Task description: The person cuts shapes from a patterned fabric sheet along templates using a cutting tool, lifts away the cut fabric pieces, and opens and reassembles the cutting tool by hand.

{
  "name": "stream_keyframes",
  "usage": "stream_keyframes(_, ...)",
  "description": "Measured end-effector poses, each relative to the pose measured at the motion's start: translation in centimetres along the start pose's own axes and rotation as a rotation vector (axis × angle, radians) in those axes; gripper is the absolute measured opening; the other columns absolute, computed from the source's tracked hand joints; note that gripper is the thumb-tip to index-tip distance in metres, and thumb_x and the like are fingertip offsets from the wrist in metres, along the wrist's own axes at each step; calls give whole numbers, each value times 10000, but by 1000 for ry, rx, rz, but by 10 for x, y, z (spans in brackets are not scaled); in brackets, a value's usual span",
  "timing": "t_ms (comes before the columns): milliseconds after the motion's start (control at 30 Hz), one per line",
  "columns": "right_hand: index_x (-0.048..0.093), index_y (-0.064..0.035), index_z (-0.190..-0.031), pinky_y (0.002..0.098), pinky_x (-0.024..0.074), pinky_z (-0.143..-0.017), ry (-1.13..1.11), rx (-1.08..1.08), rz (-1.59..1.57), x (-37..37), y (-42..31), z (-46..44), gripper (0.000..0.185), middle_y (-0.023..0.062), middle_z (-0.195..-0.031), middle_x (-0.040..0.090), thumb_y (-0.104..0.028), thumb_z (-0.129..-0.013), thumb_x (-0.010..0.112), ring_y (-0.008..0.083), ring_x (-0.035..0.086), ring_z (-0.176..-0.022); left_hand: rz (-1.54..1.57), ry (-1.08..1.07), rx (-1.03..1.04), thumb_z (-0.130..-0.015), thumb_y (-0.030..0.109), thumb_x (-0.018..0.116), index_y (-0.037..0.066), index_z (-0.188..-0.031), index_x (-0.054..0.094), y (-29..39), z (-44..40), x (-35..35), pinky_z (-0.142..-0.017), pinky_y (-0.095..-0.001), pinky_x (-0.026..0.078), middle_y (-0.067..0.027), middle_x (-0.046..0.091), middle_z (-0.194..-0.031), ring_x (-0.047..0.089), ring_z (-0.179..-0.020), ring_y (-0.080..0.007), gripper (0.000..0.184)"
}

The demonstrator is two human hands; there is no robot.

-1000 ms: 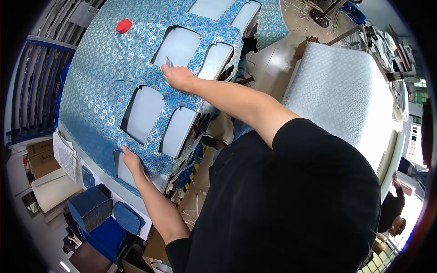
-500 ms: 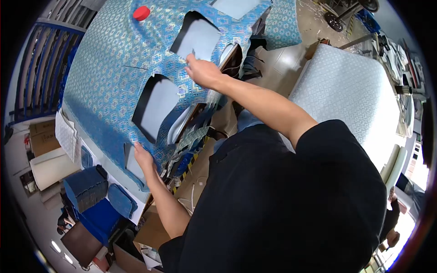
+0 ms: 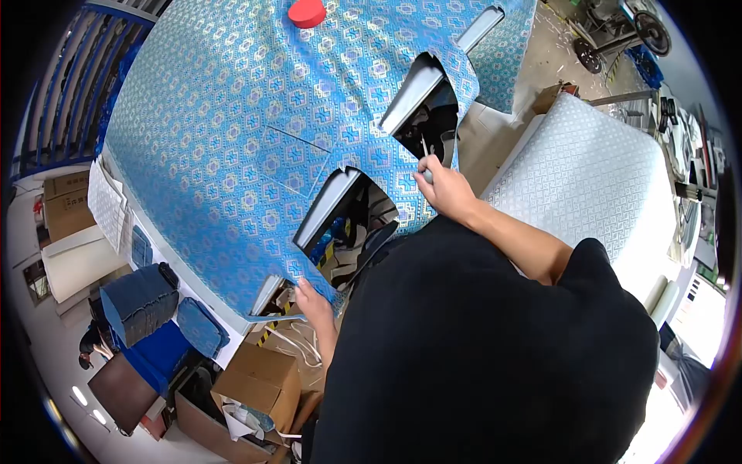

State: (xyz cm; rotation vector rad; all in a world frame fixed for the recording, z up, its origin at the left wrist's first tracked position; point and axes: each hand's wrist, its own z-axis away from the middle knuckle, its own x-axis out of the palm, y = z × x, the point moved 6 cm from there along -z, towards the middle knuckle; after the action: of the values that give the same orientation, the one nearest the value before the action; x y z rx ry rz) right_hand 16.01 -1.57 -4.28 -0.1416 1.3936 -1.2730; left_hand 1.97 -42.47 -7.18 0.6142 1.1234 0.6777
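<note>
The blue patterned fabric sheet [image 3: 224, 155] lies over the table, its near part hanging past the edge towards my body. Large openings are cut through it; dark floor clutter shows through them. My left hand [image 3: 315, 304] grips the near-left part of the fabric beside the smallest opening, fingers on top and the thumb's hold partly hidden. My right hand [image 3: 448, 189] is closed around a thin-bladed knife [image 3: 423, 147], its point upward by the upper opening. Thin straight slits run across the fabric left of the openings.
A red round disc [image 3: 307, 12] rests on the fabric. White patterned material [image 3: 580, 170] covers a surface at right. Stacked blue cut pieces [image 3: 139, 301] are at lower left, near an open cardboard box [image 3: 259, 375]. A wheeled stand [image 3: 618, 35] is at the far right.
Both hands have drawn back towards my body, and the fabric has slid with them. Its openings now extend over the table edge. The red disc has shifted along.
</note>
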Motion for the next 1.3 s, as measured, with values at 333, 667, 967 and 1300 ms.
stream_keyframes(333, 542, -72, -1134, 451, 574, -849, 35, -219, -55, -7, 46, 15, 162, 166, -1180, 720, -158, -1020, 620, 380, 706, -1021, 173, 241, -140, -1040, 179, 612, -61, -1212, 514, -50, 12, 10, -855, -350, 500, -149, 606, -1108, 601, -949, -225, 312)
stream_keyframes(667, 501, -132, -1397, 443, 558, -799, -44, -113, -180, -54, 67, 17, 398, 132, -1018, 713, -191, -1020, 616, 379, 708, -911, 6, -13, 202, -1052, 183, 592, -20, -1159, 632, 73, -11, 65, -889, -338, 487, -114, 624, -1103, 602, -984, -225, 233)
stream_keyframes(967, 123, -47, -1635, 497, 540, -796, -115, -257, -230, -39, -3, 20, 842, 193, -1027, 698, -177, -981, 636, 432, 683, -878, 291, -1164, 464, -1113, 512, 396, -66, -1454, 502, 247, 30, 239, -1112, -382, 417, -170, 586, -1377, 578, -1263, -271, 680)
stream_keyframes(1300, 3, -43, -1642, 549, 516, -788, 60, -141, -184, -100, 13, 10, 1013, 282, -1023, 674, -160, -922, 706, 499, 661, -876, 378, -1458, 541, -1130, 402, 363, -54, -1327, 624, 331, 46, 328, -1084, -392, 445, -166, 638, -1345, 590, -1244, -253, 561)
